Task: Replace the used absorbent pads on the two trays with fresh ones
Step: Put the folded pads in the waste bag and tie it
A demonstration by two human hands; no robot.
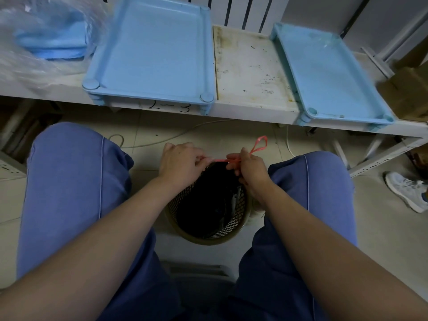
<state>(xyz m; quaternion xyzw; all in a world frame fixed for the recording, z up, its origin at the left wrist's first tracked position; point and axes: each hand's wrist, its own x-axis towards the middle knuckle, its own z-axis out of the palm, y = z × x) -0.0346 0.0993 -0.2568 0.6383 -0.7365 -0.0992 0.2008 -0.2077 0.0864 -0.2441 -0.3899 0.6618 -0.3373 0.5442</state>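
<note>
Two light blue trays stand on a white shelf, the left tray (150, 54) and the right tray (331, 75), both with bare blue floors. Folded blue pads (51, 42) lie inside a clear plastic bag at the far left of the shelf. Below the shelf, between my knees, a mesh waste basket (208, 205) holds a black bag. My left hand (180, 163) and my right hand (250, 170) each pinch the red drawstring (259, 144) of that bag, stretched between them over the basket's far rim, with a loop sticking up by my right hand.
The stained white shelf (250, 72) shows between the trays and bears the mark "2-3" on its front edge. Cables run over the tiled floor. Another person's white shoe (407, 191) is at the right. Cardboard boxes (410, 89) stand at the shelf's right end.
</note>
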